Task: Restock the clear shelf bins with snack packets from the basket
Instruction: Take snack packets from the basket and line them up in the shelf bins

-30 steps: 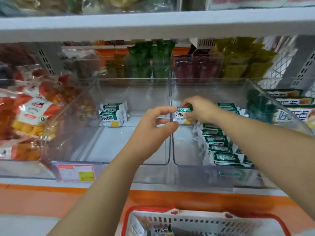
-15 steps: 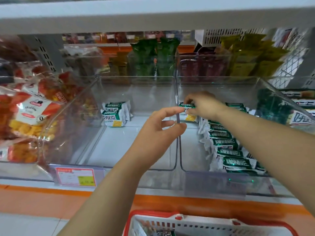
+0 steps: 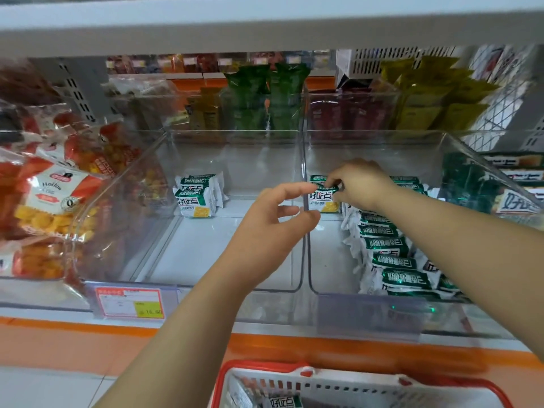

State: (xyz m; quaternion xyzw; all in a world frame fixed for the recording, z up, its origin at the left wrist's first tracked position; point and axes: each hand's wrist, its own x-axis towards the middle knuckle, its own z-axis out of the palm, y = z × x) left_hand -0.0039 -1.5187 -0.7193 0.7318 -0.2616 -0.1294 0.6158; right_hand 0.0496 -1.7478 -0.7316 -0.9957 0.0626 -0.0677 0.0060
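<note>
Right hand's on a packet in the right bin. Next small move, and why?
Probably release it: the right hand pinches the packet, which seems to stand upright at the back of the bin; the left hand holds nothing.

left hand (image 3: 265,231): bare | right hand (image 3: 362,184): bare | left forearm (image 3: 182,334): uncovered to frame edge | right forearm (image 3: 471,240): likewise

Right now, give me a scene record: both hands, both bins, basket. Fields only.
right hand: fingers pinch a green-and-white packet at the back of the right bin
left hand: loosely curved, holds nothing, in front of the wall between the bins
left bin: small stack of packets at the back
right bin: row of packets along its right side
basket: below the shelf, at least one spare packet inside
</note>
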